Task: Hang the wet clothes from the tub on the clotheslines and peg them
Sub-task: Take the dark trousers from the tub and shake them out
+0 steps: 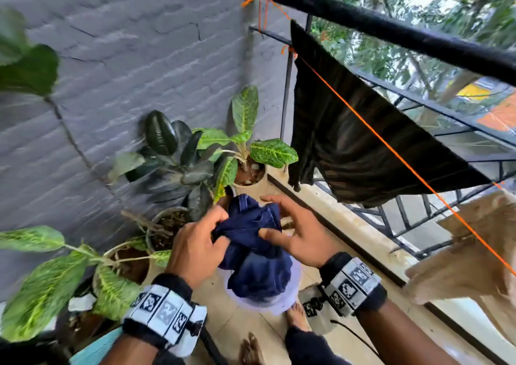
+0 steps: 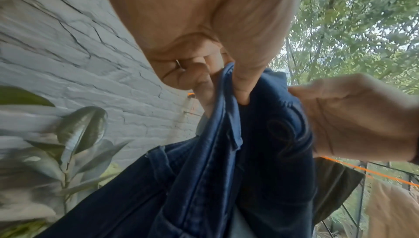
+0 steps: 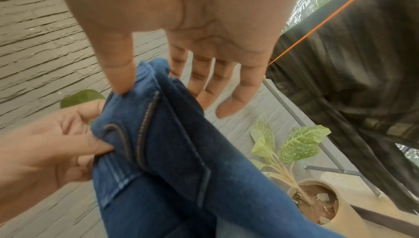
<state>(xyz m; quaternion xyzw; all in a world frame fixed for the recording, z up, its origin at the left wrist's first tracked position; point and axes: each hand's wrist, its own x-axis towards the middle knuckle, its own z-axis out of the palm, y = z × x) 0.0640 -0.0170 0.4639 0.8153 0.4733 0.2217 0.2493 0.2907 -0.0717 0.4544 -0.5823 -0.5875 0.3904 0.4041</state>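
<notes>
A pair of dark blue jeans point(image 1: 251, 241) hangs bunched between both hands above the pale lavender tub point(image 1: 291, 299) on the floor. My left hand point(image 1: 220, 225) pinches a fold of the waistband between thumb and curled fingers point(image 2: 242, 87). On the jeans' right side my right hand point(image 1: 279, 219) has its thumb pressed to the denim point(image 3: 170, 152) while its fingers point(image 3: 226, 109) stretch out straight past it. The orange clothesline point(image 1: 391, 146) runs diagonally at the right, above the hands. No pegs are in view.
A black cloth point(image 1: 363, 141) and a beige cloth point(image 1: 474, 253) hang on the line. A black padded rail point(image 1: 391, 29) and metal railing close off the right. Potted plants point(image 1: 245, 146) stand against the grey brick wall point(image 1: 125, 57). My bare foot point(image 1: 296, 314) is beside the tub.
</notes>
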